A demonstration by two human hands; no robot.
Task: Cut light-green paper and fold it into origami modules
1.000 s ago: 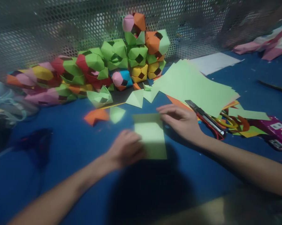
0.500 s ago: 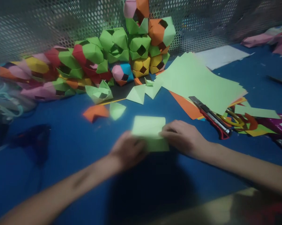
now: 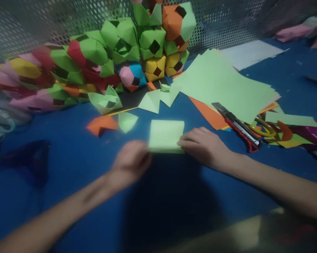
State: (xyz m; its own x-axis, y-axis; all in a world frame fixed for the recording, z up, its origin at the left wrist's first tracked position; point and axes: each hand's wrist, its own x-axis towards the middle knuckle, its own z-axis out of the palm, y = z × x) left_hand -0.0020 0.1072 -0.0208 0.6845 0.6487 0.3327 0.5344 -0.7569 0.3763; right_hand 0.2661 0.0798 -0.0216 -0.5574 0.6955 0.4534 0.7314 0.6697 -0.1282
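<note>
A pale green paper (image 3: 166,136), folded over with its bend at the far side, lies on the blue table (image 3: 95,218) between my hands. My right hand (image 3: 204,146) pinches its near right corner, fingers closed. At the left edge of the paper is my left hand (image 3: 132,158), blurred, with its fingers curled in; its fingertips are too smeared to show whether they grip the paper. Just beyond lie an orange folded piece (image 3: 102,124) and a pale green folded piece (image 3: 127,122).
Stacked colourful paper balls (image 3: 93,54) stand against a perforated metal panel (image 3: 216,24). Fanned green sheets (image 3: 224,84), a red cutter (image 3: 237,126), yellow-handled scissors (image 3: 266,130) and a purple object (image 3: 315,135) lie to the right. A dark object (image 3: 29,161) is at the left.
The near part of the paper is now covered by the folded-over layer. My left hand has moved left, toward the paper's edge. My right hand stays at the right side.
</note>
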